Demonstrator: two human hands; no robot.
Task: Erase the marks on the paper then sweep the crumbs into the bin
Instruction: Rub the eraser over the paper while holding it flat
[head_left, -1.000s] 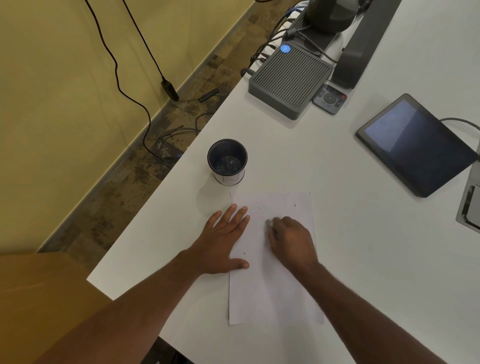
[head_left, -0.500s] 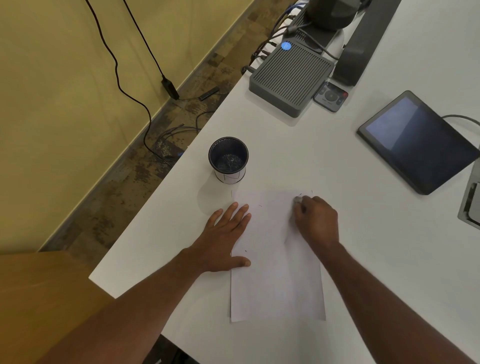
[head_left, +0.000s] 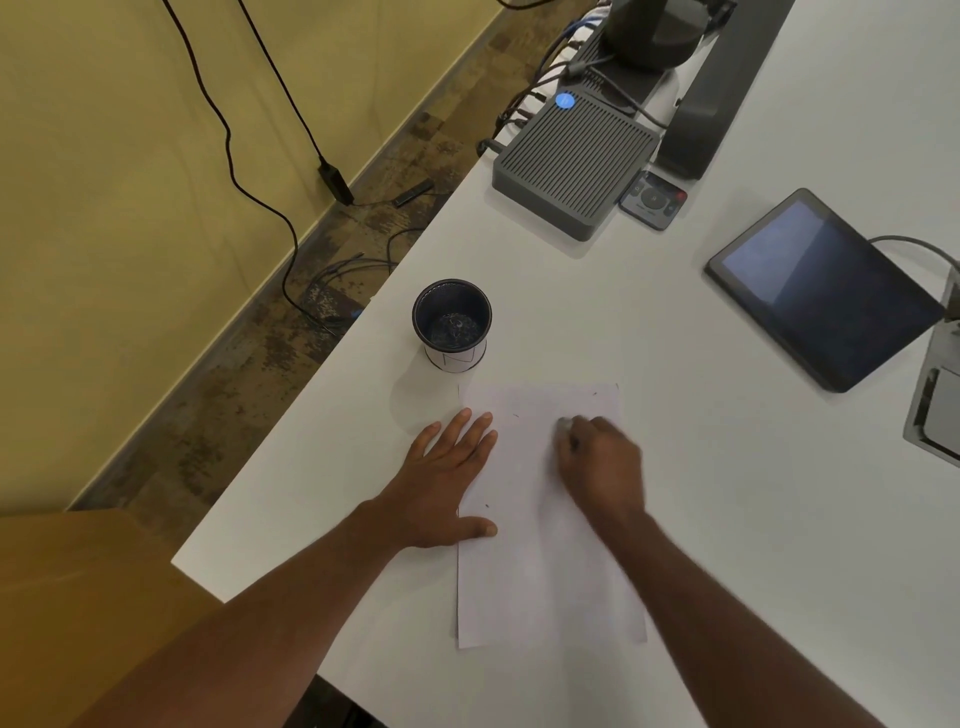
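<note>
Off the left edge of the white table (head_left: 727, 467) runs a yellow wall (head_left: 130, 208), with black cables (head_left: 228, 140) hanging down it to a mottled brown floor (head_left: 218, 405), and a tan wooden surface (head_left: 78, 597) fills the lower left corner of the view.

Near the table's left edge stands the bin (head_left: 452, 325), a small dark round cup, upright, with a little dark debris on its bottom. It sits just beyond the far left corner of the paper (head_left: 540, 571), not touching it.

The left hand (head_left: 441, 483) lies flat, palm down, fingers straight and slightly spread. Its fingertips and thumb rest on the paper's left edge and the rest of the palm is on the bare table beside it.

The paper is a white sheet lying lengthwise away from the person, close to the near edge of the table. A few small dark marks show on it: one near the left hand's fingertips, one by the thumb, one at the far right corner.

The right hand (head_left: 597, 462) is blurred, curled over the far half of the sheet, its fingers pinching a small pale eraser (head_left: 563, 425) against the paper.

Further along the far side sit a ribbed grey box (head_left: 571, 161), a small remote (head_left: 652, 200) just beside it, and a dark stand (head_left: 711, 104). Toward the right edge lies a dark tablet (head_left: 826, 291) with a cable.
</note>
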